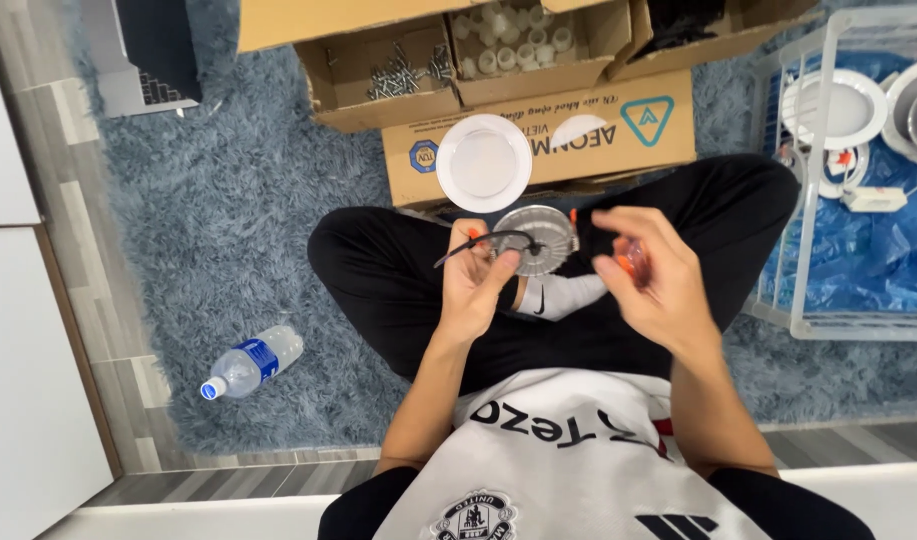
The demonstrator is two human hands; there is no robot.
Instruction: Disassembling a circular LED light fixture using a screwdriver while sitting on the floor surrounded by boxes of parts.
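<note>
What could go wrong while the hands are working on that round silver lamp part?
The silver lamp part sits in the left hand above the lap, so it might slip and drop. Its black wire loops loosely and could snag on a finger. The right hand pinches a small orange piece that could easily get lost in the shaggy blue rug.

Short-sleeved white jersey with black lettering and a crest (round, black-and-white), black trousers, one white sock with a black mark
</note>
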